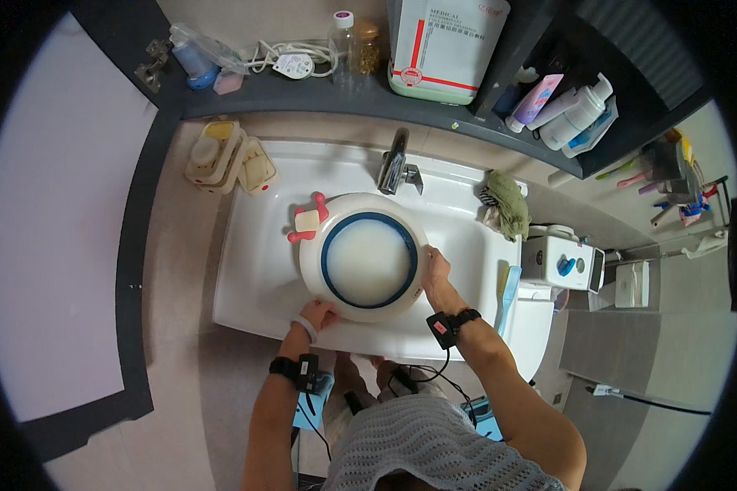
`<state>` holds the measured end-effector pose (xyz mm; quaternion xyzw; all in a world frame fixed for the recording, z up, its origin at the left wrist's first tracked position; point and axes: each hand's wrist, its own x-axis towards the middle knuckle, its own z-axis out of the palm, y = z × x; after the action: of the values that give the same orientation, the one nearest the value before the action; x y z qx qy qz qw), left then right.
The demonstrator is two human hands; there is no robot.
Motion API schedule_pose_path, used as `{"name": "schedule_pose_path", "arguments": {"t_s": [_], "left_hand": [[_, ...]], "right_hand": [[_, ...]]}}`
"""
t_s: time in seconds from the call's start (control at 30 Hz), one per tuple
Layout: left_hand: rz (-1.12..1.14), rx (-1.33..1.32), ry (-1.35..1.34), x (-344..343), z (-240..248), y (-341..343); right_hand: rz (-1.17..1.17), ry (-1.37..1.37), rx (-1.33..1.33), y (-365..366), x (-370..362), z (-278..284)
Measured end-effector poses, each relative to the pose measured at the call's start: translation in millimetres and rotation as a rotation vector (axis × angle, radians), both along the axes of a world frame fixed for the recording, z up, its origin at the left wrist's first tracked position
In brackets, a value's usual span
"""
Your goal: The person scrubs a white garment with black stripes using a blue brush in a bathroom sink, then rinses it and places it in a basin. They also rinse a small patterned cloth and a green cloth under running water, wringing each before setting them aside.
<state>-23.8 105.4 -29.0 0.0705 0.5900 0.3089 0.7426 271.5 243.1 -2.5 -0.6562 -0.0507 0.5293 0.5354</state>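
Observation:
A round cream basin (312, 266) with a dark blue inner ring stands in the white sink. Cloudy whitish liquid (370, 260) fills its middle. At the basin's near left rim, my left hand (319, 313) has its fingers curled on the edge. My right hand (436, 268) grips the rim on the right side; some of its fingers are hidden. Touching the basin's upper left edge is a pink piece with rounded ends (320, 201), with a pale square block (307, 221) on it. Beyond the basin rises the chrome faucet (395, 162).
A green cloth (507, 204) lies on the sink's far right corner, with a light blue brush (510, 296) nearer me. Cream containers (219, 158) stand at the left. A dark shelf (303, 96) holds bottles, a cable and a box. An open cabinet door (65, 229) fills the left side.

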Motion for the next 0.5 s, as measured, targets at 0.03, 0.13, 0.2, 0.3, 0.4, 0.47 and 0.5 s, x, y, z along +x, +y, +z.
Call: {"name": "schedule_pose_path", "arguments": {"t_s": [0.03,0.13,0.2,0.3,0.4,0.47,0.5], "left_hand": [[-0.007,-0.012,0.007,-5.6,1.6,3.5],[-0.052,-0.024,0.005,-20.7,7.5,9.6],[-0.083,-0.026,0.015,-28.9,9.3,10.0],[-0.145,-0.021,0.043,-41.2,6.3,10.5],[-0.201,0.008,0.021,-56.2,0.4,15.1],[-0.174,-0.031,-0.004,-62.9,-0.8,18.0],[-0.170,0.013,-0.036,-64.5,0.1,19.6]], "right_hand": [[-0.020,0.021,-0.039,-2.5,-3.7,0.9],[-0.044,0.042,-0.032,-8.7,-14.1,1.5],[-0.009,0.066,-0.040,-11.8,-20.4,-0.5],[-0.004,-0.004,0.051,-15.8,-33.9,-6.5],[-0.036,-0.020,0.030,-18.2,-50.0,-12.5],[0.057,-0.067,0.101,-18.1,-56.9,-14.2],[0.097,-0.045,0.077,-17.1,-57.5,-14.3]]}}
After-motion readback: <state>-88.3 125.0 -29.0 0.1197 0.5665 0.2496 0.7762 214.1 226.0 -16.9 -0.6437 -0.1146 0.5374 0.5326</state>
